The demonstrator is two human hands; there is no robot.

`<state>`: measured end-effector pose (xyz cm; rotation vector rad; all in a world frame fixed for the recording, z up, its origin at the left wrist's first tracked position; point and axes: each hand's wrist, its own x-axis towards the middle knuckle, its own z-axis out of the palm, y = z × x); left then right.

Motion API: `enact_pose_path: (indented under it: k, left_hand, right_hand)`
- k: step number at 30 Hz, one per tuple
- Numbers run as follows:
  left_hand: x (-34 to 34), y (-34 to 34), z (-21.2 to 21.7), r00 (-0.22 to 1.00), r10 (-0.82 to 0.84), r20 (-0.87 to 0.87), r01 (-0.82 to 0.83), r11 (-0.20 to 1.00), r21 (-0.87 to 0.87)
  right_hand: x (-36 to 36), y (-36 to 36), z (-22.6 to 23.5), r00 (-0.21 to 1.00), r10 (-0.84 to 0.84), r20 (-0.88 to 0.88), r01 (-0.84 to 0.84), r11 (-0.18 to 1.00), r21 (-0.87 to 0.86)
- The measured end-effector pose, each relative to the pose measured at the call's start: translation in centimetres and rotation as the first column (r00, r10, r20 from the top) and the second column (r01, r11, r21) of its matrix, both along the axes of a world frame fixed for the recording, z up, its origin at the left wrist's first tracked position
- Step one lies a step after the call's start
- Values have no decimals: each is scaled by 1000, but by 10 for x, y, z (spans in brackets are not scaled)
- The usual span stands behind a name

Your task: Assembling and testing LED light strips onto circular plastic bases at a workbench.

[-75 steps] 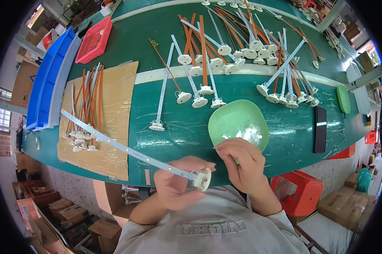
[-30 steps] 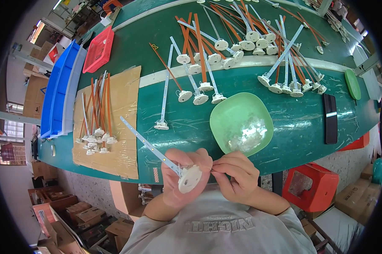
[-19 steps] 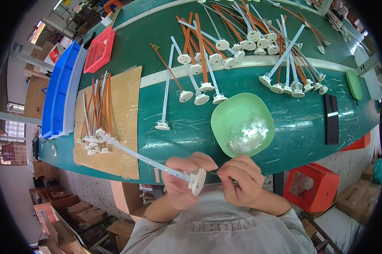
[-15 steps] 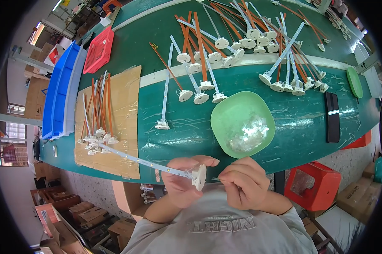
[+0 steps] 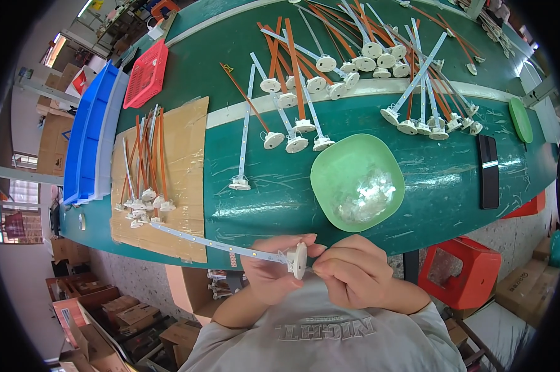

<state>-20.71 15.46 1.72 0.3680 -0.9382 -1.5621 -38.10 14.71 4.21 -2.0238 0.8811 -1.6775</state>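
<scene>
My left hand (image 5: 266,280) grips an LED strip (image 5: 212,244) by the white round end cap (image 5: 300,260), whose flat face is turned to the right. From there the strip runs left, its far end over the cardboard. Pinched fingers of my right hand (image 5: 355,270) are right beside that face; the small clear piece between them is now mostly hidden by the fingertips. Just beyond my hands stands a green bowl (image 5: 329,164) with a heap of shiny clear pieces (image 5: 368,197) in it.
A cardboard sheet (image 5: 190,161) at left bears a bundle of capped strips (image 5: 148,195). More strips (image 5: 295,144) lie across the back. Also around are a blue bin (image 5: 89,136), red basket (image 5: 146,74), black phone (image 5: 488,173), small green dish (image 5: 520,121) and red stool (image 5: 450,273).
My right fingertips have come up to the cap's face, and the clear piece that stuck out from them is covered. The cap has shifted slightly right in my left hand's grip.
</scene>
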Motion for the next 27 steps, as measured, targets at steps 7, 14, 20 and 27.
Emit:
enact_pose_path:
  k: [7,14,20,27]
  left_hand:
    - [-1,3,-1,1000,2,19,-2,1000,-13]
    - [5,7,-7,984,53,172,-41,996,-75]
    - [-3,6,-10,987,53,152,-57,998,19]
    - [1,2,7,973,49,224,-59,997,39]
  right_hand:
    - [2,1,0,1000,-18,-7,18,1000,-11]
    - [4,3,-1,999,-42,-29,41,999,-31]
    - [9,3,-8,996,-82,-42,80,995,-58]
    - [4,-4,-1,997,-25,-77,20,997,-68]
